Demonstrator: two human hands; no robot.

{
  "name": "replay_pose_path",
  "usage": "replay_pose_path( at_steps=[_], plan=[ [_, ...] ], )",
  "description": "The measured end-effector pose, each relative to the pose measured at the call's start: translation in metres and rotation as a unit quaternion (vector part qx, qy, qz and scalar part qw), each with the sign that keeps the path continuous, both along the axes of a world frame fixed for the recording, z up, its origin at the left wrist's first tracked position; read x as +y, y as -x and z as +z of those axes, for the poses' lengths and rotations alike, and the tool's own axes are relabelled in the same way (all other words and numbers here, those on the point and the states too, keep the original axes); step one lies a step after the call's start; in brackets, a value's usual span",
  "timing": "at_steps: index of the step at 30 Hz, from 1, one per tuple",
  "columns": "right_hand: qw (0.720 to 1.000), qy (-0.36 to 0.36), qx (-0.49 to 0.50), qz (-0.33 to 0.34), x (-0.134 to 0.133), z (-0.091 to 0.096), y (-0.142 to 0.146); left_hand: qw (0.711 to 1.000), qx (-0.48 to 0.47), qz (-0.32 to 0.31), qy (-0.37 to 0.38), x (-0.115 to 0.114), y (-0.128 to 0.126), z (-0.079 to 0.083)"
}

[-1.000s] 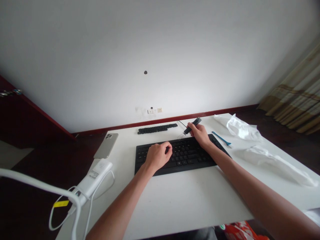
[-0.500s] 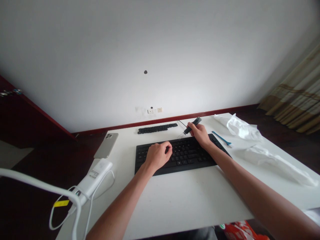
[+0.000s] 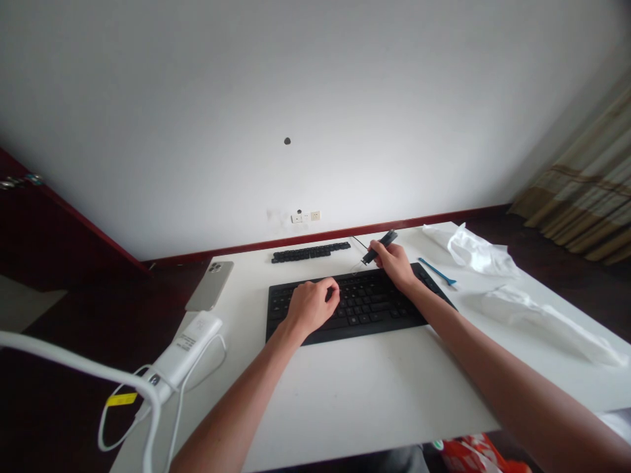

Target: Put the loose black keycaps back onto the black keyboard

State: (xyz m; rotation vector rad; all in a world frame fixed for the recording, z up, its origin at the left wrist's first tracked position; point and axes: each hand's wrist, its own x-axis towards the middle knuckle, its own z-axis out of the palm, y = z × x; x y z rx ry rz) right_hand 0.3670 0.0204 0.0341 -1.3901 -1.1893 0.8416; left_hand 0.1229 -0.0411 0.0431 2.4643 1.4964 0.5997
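A black keyboard (image 3: 362,320) lies on the white table, partly covered by my hands and forearms. My right hand (image 3: 392,259) is closed around a black keycap puller (image 3: 378,247). Thin wire loops stick out of the tool's lower end, just above the keyboard's back edge. On the left half of the keys rests my left hand (image 3: 313,303), its fingers curled and its thumb bent toward the index finger. Its fingertips are partly hidden, so I cannot tell if anything is between them. Behind the keyboard, loose black keycaps (image 3: 309,253) stand in rows.
A blue brush (image 3: 438,272) lies right of the keyboard, near crumpled white plastic bags (image 3: 473,253). At the left edge are a phone (image 3: 211,287) and a white power strip (image 3: 185,351) with cables. A wall stands behind the table (image 3: 355,394).
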Motion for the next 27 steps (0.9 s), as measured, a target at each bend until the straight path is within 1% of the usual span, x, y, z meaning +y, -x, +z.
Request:
replay_pose_path(
  at_steps=[14,23,27],
  plan=[
    [1.000,-0.008,-0.009,0.000,0.0016,-0.0053,-0.0037,1.000,0.002,0.003,0.003,0.0003,0.0006,0.0022],
    [1.000,-0.002,-0.007,-0.003,-0.0010,0.0006,-0.0003,1.000,0.004,0.004,-0.004,0.0006,-0.0001,0.0014],
    [1.000,-0.002,0.001,-0.003,-0.0011,0.0001,0.0000,1.000,0.005,0.005,0.002,0.0010,-0.0003,0.0008]
  ],
)
